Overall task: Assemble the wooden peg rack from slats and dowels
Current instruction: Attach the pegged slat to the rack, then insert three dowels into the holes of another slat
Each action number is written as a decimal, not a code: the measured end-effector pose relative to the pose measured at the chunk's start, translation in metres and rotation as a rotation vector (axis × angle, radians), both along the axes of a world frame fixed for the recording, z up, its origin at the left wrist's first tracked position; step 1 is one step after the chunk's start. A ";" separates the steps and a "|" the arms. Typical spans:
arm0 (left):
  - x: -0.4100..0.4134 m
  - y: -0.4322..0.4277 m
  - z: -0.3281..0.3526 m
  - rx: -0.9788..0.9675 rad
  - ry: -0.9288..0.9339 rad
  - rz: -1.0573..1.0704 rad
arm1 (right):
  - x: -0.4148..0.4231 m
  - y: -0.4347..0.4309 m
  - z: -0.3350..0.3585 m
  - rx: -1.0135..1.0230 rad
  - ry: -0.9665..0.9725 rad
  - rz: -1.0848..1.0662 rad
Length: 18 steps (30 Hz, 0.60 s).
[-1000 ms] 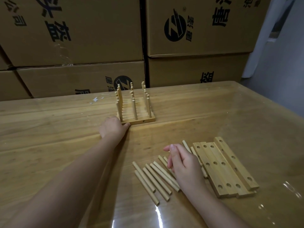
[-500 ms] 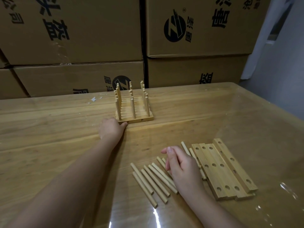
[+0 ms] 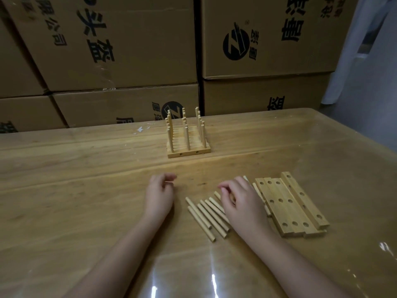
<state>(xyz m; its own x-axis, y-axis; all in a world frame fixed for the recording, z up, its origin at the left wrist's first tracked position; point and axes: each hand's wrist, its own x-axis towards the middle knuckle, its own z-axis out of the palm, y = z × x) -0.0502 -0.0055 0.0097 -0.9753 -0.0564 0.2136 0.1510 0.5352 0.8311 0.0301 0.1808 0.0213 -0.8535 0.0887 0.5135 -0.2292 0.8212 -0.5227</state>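
Observation:
A finished peg rack point(image 3: 188, 151), a slatted base with three rows of upright dowels, stands at the middle far side of the table. Several loose dowels point(image 3: 206, 218) lie side by side in front of me. To their right lie flat slats point(image 3: 289, 208) with drilled holes. My left hand point(image 3: 160, 195) hovers left of the dowels with loosely curled fingers, holding nothing and well short of the rack. My right hand point(image 3: 238, 204) lies over the right end of the dowel pile, fingers bent loosely down. It hides some dowels, and no grip on one shows.
The wooden table point(image 3: 86, 190) has a glossy clear cover that reflects light near me. Stacked cardboard boxes point(image 3: 129, 50) form a wall behind the far edge. The table's right edge point(image 3: 365, 134) runs beside a grey wall. White flecks point(image 3: 139, 129) lie left of the rack.
My left hand has let go of the finished rack's near corner and drawn back toward me. My right hand has stayed over the loose dowels.

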 end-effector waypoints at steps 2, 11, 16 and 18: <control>0.017 0.006 -0.004 -0.071 0.029 -0.074 | 0.004 0.006 0.006 -0.011 0.003 -0.082; 0.047 0.015 -0.007 -0.111 -0.051 -0.082 | 0.008 0.050 0.025 0.318 -0.227 -0.573; 0.049 0.010 -0.005 -0.027 -0.022 -0.085 | 0.007 0.070 0.026 0.486 -0.596 -0.763; 0.047 0.008 -0.003 0.018 -0.031 -0.081 | 0.005 0.075 0.025 0.503 -0.655 -0.774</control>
<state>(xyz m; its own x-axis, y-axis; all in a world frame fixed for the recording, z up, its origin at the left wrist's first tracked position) -0.0033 0.0026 0.0068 -0.9829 0.0189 0.1833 0.1675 0.5070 0.8455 0.0350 0.2556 0.0464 -0.7767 0.6194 0.1143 0.6284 0.7743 0.0744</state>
